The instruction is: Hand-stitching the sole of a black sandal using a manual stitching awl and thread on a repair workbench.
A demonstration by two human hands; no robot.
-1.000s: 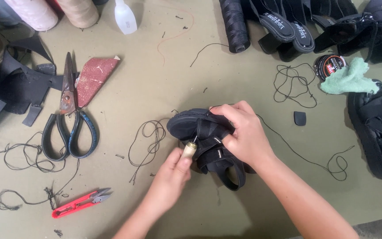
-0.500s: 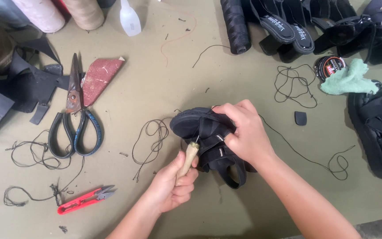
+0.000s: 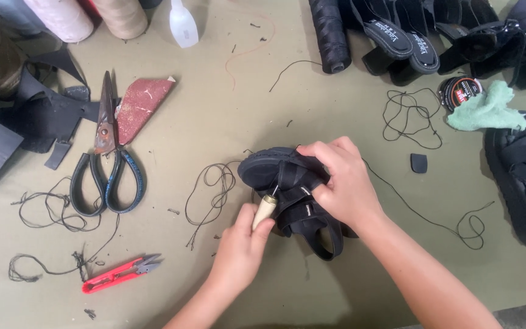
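Observation:
A black strapped sandal (image 3: 275,173) lies on its side in the middle of the olive table. My right hand (image 3: 342,183) presses down on its straps and holds it steady. My left hand (image 3: 241,247) grips a wooden-handled awl (image 3: 265,210), whose metal tip is pushed into the sandal at the strap by the sole edge. Black thread (image 3: 211,195) loops out on the table just left of the sandal, and another strand (image 3: 433,222) trails away to the right.
Large black-handled scissors (image 3: 108,164) and a piece of red sandpaper (image 3: 141,100) lie at left, red thread snips (image 3: 120,274) at lower left. Thread spools (image 3: 330,33), more black sandals (image 3: 409,42), a tin (image 3: 461,91), a green cloth (image 3: 488,106) and a black shoe (image 3: 525,176) sit at the back and right.
My left hand has slid down the awl handle, so more of the wood shows. The awl tip stays in the sandal, and my right hand keeps its hold.

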